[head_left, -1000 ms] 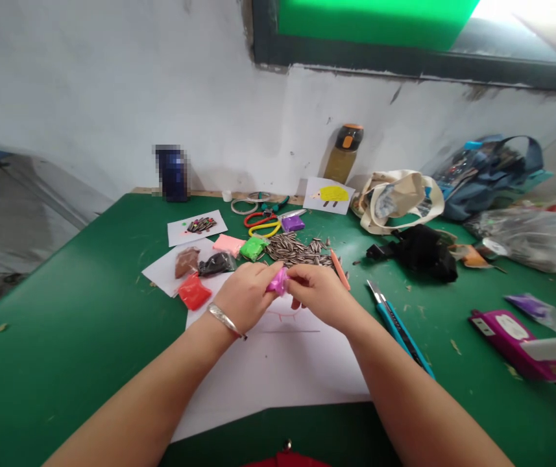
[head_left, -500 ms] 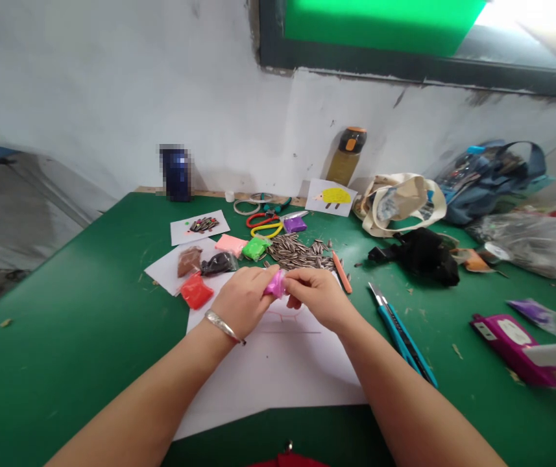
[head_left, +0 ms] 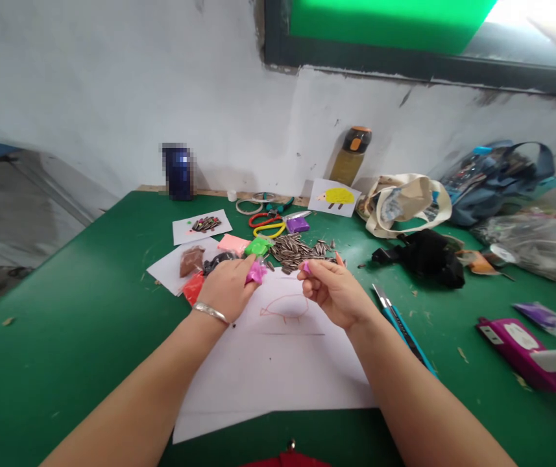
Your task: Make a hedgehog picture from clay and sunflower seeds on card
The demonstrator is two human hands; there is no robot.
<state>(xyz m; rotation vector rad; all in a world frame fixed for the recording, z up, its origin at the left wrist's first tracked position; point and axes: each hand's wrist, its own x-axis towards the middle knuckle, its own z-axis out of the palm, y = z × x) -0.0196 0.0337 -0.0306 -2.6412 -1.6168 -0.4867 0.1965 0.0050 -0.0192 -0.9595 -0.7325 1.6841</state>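
Observation:
My left hand [head_left: 228, 285] is closed on a small packet of pink-purple modelling clay [head_left: 256, 271], above the left part of the white paper [head_left: 258, 376]. Between the thumb and fingertips of my right hand [head_left: 333, 288] is a small pinch of pink clay [head_left: 306, 266], apart from the packet. Beneath and between the hands, an orange outline of a hedgehog-like animal [head_left: 285, 307] shows on the paper. Beyond the hands lies a heap of sunflower seeds [head_left: 297, 250]. Packets of red [head_left: 193, 287], brown [head_left: 191, 261], and green clay [head_left: 258, 246] lie by my left hand.
A teal utility knife [head_left: 404, 331] with its blade out lies right of my right forearm. Scissors [head_left: 268, 224], a picture card [head_left: 335, 196] and a bottle [head_left: 351, 155] stand or lie toward the wall. A magenta device [head_left: 525, 355] sits at the right.
My hands have moved apart, the left one leftward with the clay packet and the right one rightward with a small pinch of clay. The animal outline is now uncovered.

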